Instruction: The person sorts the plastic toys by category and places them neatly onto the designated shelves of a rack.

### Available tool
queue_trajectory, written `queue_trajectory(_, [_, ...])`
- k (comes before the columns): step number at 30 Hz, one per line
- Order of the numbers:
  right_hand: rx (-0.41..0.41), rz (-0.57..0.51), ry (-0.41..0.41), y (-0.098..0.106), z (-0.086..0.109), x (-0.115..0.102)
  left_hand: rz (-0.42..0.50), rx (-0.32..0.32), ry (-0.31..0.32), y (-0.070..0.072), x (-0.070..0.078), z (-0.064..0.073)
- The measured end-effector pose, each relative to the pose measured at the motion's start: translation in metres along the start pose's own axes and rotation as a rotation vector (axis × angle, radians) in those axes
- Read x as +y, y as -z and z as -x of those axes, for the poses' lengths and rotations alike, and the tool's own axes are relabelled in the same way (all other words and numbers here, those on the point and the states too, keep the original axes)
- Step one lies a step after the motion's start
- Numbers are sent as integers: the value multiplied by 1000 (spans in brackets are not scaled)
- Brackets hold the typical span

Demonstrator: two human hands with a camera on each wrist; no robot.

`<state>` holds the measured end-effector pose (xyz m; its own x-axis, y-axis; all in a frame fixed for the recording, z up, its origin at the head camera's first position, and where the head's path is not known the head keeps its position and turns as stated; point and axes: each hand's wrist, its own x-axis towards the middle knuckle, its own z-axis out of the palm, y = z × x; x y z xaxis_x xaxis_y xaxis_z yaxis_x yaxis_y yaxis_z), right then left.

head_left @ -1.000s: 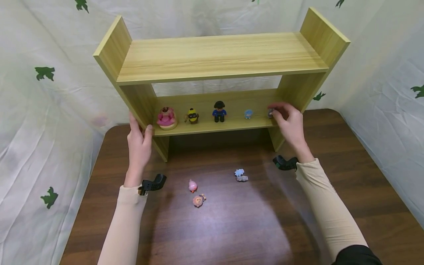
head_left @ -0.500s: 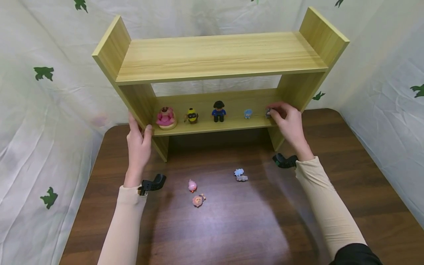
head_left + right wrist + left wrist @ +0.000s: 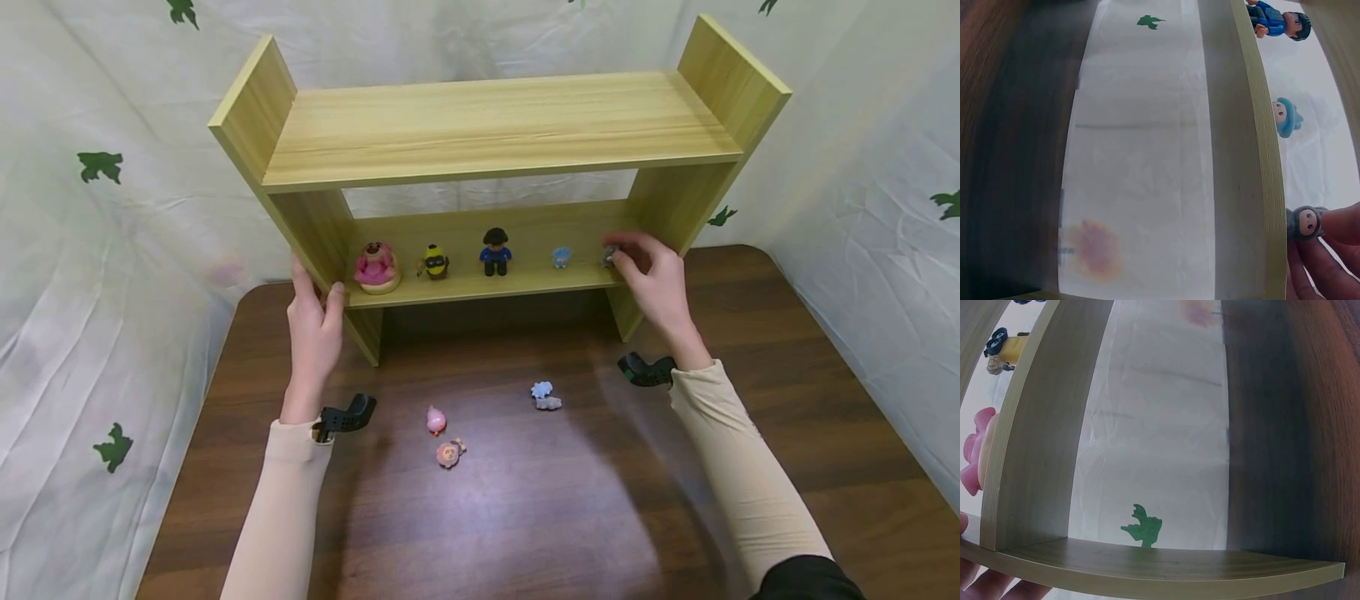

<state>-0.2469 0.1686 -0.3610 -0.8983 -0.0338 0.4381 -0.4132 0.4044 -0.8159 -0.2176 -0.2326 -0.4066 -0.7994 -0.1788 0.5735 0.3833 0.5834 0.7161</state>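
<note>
A person's left hand (image 3: pixel 315 333) holds the left side panel of a wooden shelf unit (image 3: pixel 495 125) between thumb and fingers. Along its lower shelf, left to right, stand a pink bear (image 3: pixel 377 268), a yellow goggled figure (image 3: pixel 435 262), a blue-shirted figure (image 3: pixel 496 252) and a small light-blue figure (image 3: pixel 562 257). On the desk (image 3: pixel 480 533) in front lie a pink toy (image 3: pixel 436 420), an orange toy (image 3: pixel 448 454) just beside it, and a blue piece (image 3: pixel 541 389) against a gray one (image 3: pixel 549 403). At the shelf's right end, the right hand (image 3: pixel 660 283) pinches a gray figurine (image 3: pixel 1307 223), face visible.
</note>
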Motion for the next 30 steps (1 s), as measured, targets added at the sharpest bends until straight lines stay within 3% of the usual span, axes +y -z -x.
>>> queue_trajectory(14, [49, -48, 30, 4, 4, -10, -4, -1, -1, 0, 2, -1])
queue_trajectory(25, [137, -178, 97, 8, 10, -19, 6, -7, 6, 0, 0, 1])
queue_trajectory(30, [141, -247, 123, 11, 16, -12, 13, -8, 8, 0, 0, 1])
